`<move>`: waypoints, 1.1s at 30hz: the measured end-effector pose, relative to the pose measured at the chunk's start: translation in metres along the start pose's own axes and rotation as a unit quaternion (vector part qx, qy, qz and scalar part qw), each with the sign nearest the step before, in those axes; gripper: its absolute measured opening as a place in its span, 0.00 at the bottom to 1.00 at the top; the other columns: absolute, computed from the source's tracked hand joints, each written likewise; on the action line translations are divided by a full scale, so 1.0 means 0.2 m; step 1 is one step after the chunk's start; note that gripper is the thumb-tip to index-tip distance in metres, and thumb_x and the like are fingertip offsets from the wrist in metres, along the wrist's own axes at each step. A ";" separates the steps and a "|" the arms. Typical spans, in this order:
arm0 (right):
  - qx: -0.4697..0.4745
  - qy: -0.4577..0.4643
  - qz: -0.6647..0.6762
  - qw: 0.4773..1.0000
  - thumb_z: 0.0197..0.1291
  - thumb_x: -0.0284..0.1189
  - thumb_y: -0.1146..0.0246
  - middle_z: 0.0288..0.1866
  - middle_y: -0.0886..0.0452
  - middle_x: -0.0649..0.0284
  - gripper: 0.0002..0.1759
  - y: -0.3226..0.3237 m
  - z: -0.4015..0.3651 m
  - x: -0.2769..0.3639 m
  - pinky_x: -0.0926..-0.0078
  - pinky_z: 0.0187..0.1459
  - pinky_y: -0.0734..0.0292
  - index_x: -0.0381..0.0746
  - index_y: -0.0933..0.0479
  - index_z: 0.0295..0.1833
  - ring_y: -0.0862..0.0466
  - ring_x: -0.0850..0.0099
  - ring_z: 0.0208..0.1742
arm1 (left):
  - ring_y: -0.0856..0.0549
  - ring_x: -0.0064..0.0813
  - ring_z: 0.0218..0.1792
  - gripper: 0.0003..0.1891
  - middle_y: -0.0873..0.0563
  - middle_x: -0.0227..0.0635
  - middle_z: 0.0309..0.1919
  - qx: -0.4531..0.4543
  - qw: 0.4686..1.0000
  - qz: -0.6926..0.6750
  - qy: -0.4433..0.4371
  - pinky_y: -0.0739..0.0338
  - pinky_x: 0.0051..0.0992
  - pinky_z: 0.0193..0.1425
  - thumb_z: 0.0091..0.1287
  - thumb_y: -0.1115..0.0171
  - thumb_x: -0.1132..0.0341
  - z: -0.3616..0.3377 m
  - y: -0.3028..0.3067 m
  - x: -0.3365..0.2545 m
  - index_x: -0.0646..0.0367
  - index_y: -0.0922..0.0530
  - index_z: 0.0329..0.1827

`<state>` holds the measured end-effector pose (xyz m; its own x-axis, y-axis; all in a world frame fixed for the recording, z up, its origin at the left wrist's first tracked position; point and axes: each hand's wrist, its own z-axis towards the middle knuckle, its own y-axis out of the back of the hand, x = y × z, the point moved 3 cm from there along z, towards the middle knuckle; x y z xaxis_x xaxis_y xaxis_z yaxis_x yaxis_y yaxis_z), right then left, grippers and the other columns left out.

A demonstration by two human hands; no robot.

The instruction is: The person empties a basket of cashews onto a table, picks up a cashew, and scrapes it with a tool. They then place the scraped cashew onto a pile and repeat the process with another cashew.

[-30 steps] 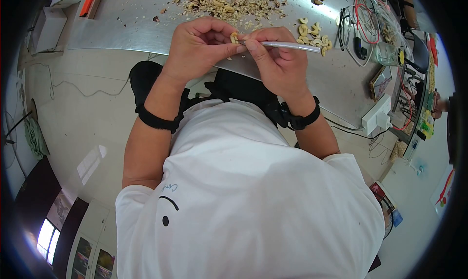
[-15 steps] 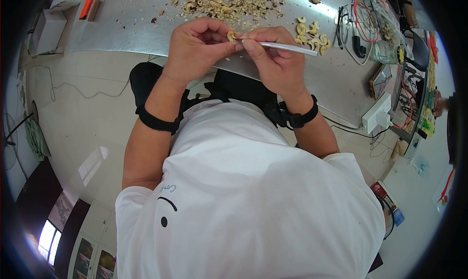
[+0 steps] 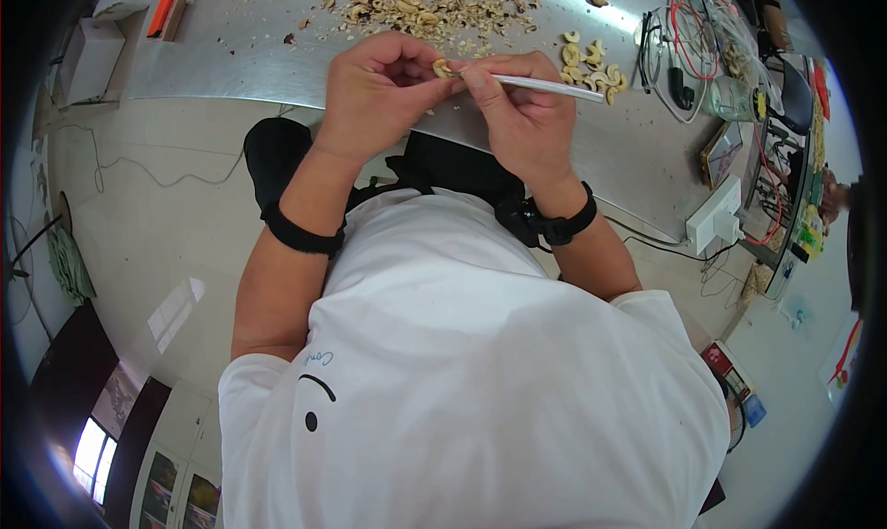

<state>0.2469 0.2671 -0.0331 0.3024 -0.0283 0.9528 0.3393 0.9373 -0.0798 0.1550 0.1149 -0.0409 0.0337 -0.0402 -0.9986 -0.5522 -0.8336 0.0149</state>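
Silver and thin, a tool is pinched in the right hand, its tip by a curved nut. The left hand pinches that nut over the near part of the desk. It looks light, hard and easy to snap, so best held softly by its sides. More nuts lie to the right.

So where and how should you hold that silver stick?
Probably pinch the silver stick near its left end, coming from the right, as the right hand does: it's long and slim, that end points at the cashew, and the other sticks out free.
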 end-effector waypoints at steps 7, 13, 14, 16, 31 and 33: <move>-0.031 -0.024 0.016 0.999 0.70 0.24 0.29 0.42 0.12 0.60 0.06 0.00 -0.01 -0.01 0.84 0.38 0.20 0.35 0.20 0.45 0.14 0.81 0.38 | 0.12 0.17 0.38 0.11 0.11 0.30 0.38 -0.010 0.998 0.048 -0.031 0.14 0.19 0.45 0.61 0.22 0.79 0.00 -0.02 0.01 0.64 0.15 0.45; -0.041 -0.002 -0.064 0.997 0.69 0.24 0.28 0.36 0.14 0.65 0.07 0.00 -0.01 -0.01 0.83 0.37 0.22 0.35 0.20 0.43 0.16 0.82 0.36 | 0.13 0.16 0.37 0.12 0.11 0.27 0.38 -0.008 0.996 0.079 -0.049 0.16 0.18 0.44 0.60 0.21 0.79 -0.01 -0.02 -0.01 0.63 0.14 0.44; -0.048 -0.013 -0.052 0.997 0.70 0.25 0.28 0.35 0.14 0.64 0.07 0.00 -0.01 -0.01 0.83 0.37 0.21 0.35 0.20 0.42 0.15 0.81 0.35 | 0.13 0.16 0.37 0.12 0.12 0.27 0.38 -0.006 0.996 0.076 -0.049 0.16 0.18 0.44 0.59 0.21 0.78 -0.01 -0.03 -0.01 0.63 0.14 0.44; -0.064 -0.034 -0.027 0.997 0.70 0.25 0.28 0.34 0.13 0.63 0.07 -0.01 -0.01 -0.01 0.83 0.37 0.20 0.35 0.21 0.42 0.15 0.80 0.34 | 0.13 0.15 0.37 0.12 0.11 0.26 0.38 0.005 0.994 0.099 -0.034 0.16 0.18 0.44 0.59 0.20 0.78 -0.01 -0.02 -0.05 0.62 0.14 0.44; -0.064 -0.047 0.076 0.994 0.72 0.21 0.32 0.40 0.11 0.55 0.07 -0.01 0.01 0.01 0.77 0.45 0.13 0.33 0.25 0.46 0.10 0.74 0.40 | 0.14 0.13 0.33 0.12 0.11 0.27 0.34 0.033 0.998 0.036 0.043 0.17 0.16 0.39 0.61 0.20 0.75 0.03 0.01 -0.06 0.65 0.14 0.46; -0.053 -0.048 0.070 0.995 0.73 0.21 0.33 0.41 0.11 0.56 0.06 -0.02 0.01 0.01 0.77 0.45 0.14 0.33 0.24 0.46 0.10 0.74 0.41 | 0.14 0.13 0.33 0.12 0.11 0.27 0.34 0.035 0.998 0.035 0.044 0.17 0.16 0.38 0.62 0.20 0.76 0.03 0.01 -0.06 0.65 0.14 0.46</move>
<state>0.2456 0.2646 -0.0299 0.2694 0.1378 0.9531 0.3936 0.8875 -0.2395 0.1492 0.1169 -0.0300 0.0646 -0.1475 -0.9870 -0.6126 -0.7866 0.0774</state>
